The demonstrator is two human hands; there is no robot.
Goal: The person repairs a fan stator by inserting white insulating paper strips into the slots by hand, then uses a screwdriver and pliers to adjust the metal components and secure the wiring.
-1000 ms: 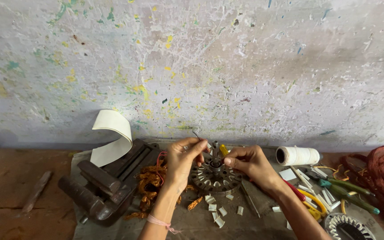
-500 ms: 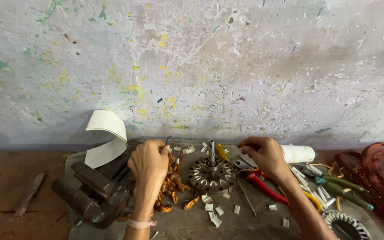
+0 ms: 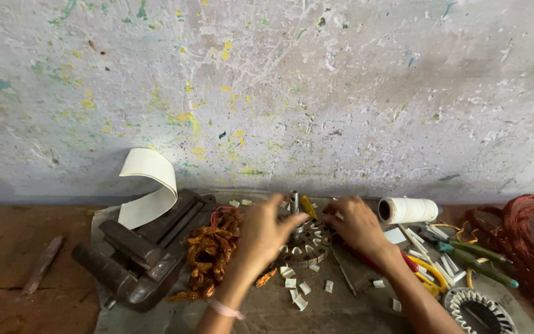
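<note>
We saw a brown wooden bench (image 3: 7, 247) set against a paint-flecked wall, with a grey mat (image 3: 267, 312) spread over its middle. On the mat lay a rusty vise (image 3: 128, 263), a tangle of orange wire (image 3: 208, 250), a slotted metal core (image 3: 307, 247) and small white slips (image 3: 298, 287). A white thread spool (image 3: 406, 210) lay farther right, beside what looked like pliers (image 3: 428, 272).

One head-worn view, close over the bench (image 3: 7, 260), facing the paint-flecked wall (image 3: 267, 93) at 12 o'clock.
</note>
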